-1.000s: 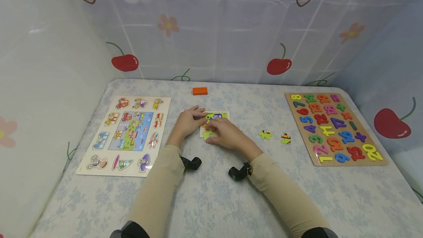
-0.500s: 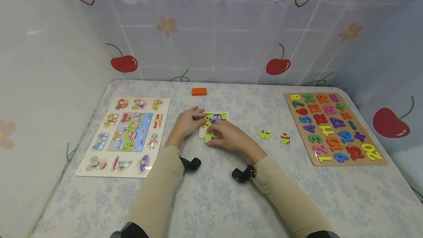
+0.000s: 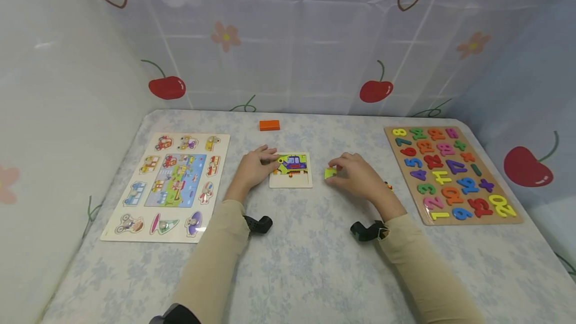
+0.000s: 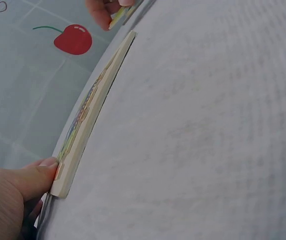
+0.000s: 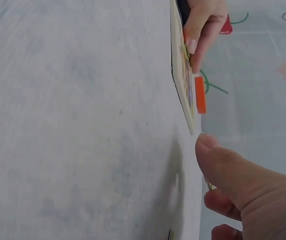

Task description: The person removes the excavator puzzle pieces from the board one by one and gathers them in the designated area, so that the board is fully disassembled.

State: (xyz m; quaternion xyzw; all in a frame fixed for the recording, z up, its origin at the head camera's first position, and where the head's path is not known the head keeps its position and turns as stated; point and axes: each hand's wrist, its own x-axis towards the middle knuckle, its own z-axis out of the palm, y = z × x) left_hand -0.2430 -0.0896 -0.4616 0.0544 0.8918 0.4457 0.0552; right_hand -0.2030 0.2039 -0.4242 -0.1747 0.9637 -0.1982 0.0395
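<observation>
My left hand grips the left side of a small wooden jigsaw board, with the thumb on its top face in the left wrist view. A purple and yellow vehicle picture fills the board's upper part; its lower part shows bare wood. To the right of the board, my right hand pinches a yellow-green jigsaw piece between thumb and fingers. That piece is mostly hidden by the thumb in the right wrist view. Another jigsaw piece peeks out behind the right wrist.
A large wooden puzzle with vehicle pictures lies on the left. At the right is a number puzzle board with coloured digits. An orange block sits beyond the small board, near the back edge of the table.
My right hand has lifted the yellow-green piece from the board's lower left and carried it to the right. It now hides one loose piece. My left hand stays at the board.
</observation>
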